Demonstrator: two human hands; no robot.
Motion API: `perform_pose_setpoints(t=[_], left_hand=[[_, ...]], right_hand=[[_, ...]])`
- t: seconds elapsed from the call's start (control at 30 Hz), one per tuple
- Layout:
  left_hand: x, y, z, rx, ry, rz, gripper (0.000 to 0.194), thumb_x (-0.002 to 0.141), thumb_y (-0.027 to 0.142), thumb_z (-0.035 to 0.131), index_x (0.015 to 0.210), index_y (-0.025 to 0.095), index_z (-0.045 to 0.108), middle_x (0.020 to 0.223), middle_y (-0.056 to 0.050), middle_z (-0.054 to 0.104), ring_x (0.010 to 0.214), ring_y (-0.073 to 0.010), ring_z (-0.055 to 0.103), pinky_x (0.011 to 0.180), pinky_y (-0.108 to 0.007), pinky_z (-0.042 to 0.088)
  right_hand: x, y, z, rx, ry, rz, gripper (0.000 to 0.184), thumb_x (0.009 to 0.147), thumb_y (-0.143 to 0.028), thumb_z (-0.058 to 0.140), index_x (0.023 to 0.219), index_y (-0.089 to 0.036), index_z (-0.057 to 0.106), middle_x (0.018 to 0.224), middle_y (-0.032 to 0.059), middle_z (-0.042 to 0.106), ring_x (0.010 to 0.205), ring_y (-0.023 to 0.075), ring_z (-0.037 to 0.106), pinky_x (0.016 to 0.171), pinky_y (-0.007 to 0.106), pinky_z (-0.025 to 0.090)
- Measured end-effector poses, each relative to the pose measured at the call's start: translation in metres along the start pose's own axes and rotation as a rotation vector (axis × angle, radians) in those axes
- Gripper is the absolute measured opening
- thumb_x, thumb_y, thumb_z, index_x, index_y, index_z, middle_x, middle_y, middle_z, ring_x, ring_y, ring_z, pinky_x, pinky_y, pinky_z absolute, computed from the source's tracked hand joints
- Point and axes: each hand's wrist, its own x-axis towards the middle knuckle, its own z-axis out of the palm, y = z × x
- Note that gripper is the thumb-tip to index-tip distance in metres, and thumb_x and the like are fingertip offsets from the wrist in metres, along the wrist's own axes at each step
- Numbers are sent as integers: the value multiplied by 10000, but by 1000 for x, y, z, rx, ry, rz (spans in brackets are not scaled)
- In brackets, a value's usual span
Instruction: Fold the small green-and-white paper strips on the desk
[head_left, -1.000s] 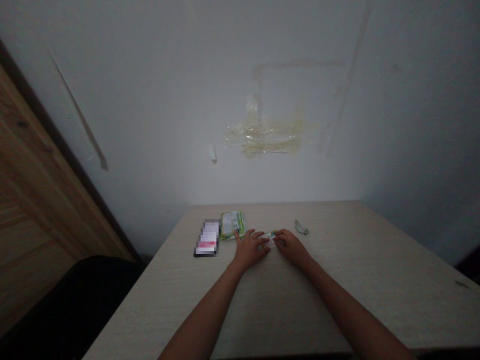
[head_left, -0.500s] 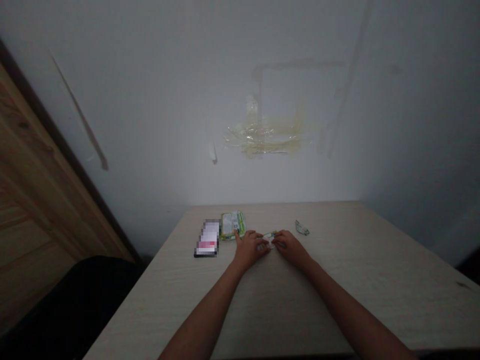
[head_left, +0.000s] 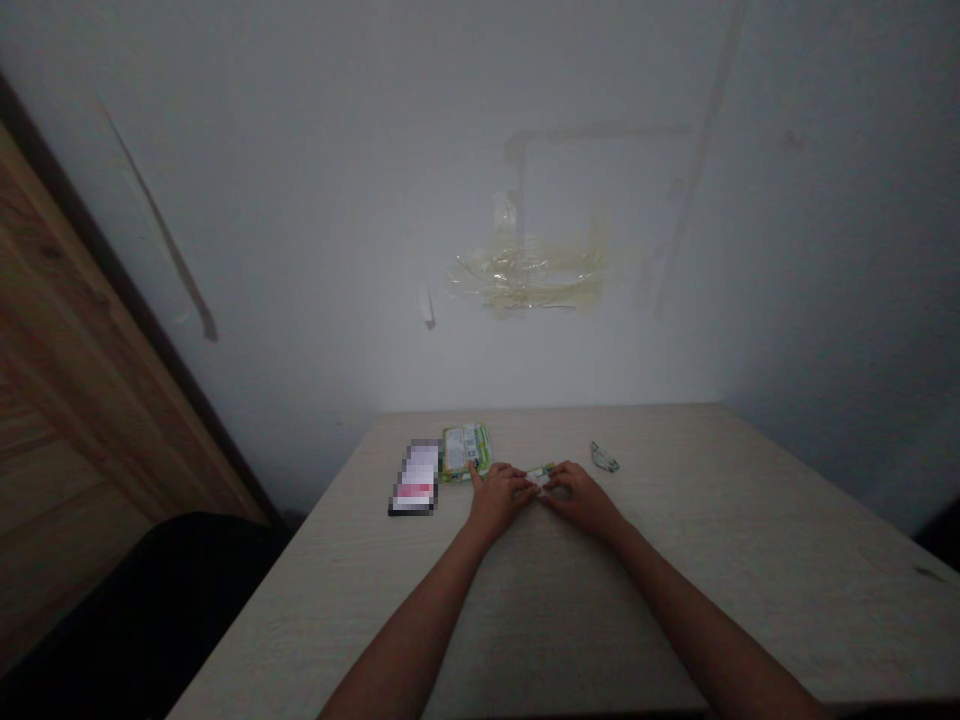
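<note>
Small packet lies abt 12 o'clock from wrists, betw. L hand & R hand, long axis approx 3–9, both hands equally near, fingers curled, pinching its ends.

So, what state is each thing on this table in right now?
Left hand: resting low, fingertips at the small packet.
Right hand: fingers on the small packet.
Small packet: between the hands, partly hidden.
Green packet: lying flat, touched by the left thumb.
Phone: lying flat, screen blurred.
Green scrap: lying apart from the hands.
</note>
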Motion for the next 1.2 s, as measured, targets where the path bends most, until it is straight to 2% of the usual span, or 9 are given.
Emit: perform_pose_setpoints(t=[0.3,0.53,0.67,0.87,1.07,1.2], left_hand=[[1,0,1,20,16,4,283,940,488,479,1038,358,710,1159,1,706,1223,-241,505,1115,-705,-15],[-1,1,1,-1,123,23,286,915,477,535,1151,367,654,1165,-4,694,1216,-231,521,1145,-660,11],[-1,3,-4,-6,155,59,231,905,444,568,1084,359,686,1135,2,695,1173,-224,555,1157,-643,20],[-2,4,-5,-17,112,92,205,910,444,562,1024,369,716,1129,9,698,1169,-223,546,1139,-661,-80],[-2,3,-5,76,76,79,228,906,458,562,1080,414,703,1206,10,681,1214,-232,517,1155,-650,-8],[-2,1,-2,99,69,75,226,907,467,556,1082,438,695,1214,25,686,1249,-256,498,1131,-688,-32]], right_hand=[[2,2,4,-29,2,23,160,851,-352,635,819,-217,715,984,68,661,966,213,584,906,363,462],[3,3,1,-11,-16,66,100,831,-252,620,832,-204,708,997,70,655,974,212,580,919,353,448],[3,-1,-3,9,-22,80,116,843,-244,606,857,-196,710,990,69,651,971,205,580,917,342,445],[4,4,0,13,-12,100,100,837,-248,624,850,-198,710,966,65,649,953,211,583,896,354,454],[5,5,1,13,-4,97,95,830,-256,643,861,-205,716,949,63,656,949,215,585,899,360,457],[4,3,-2,30,-3,91,106,827,-247,643,884,-201,720,958,66,658,959,214,589,912,358,454]])
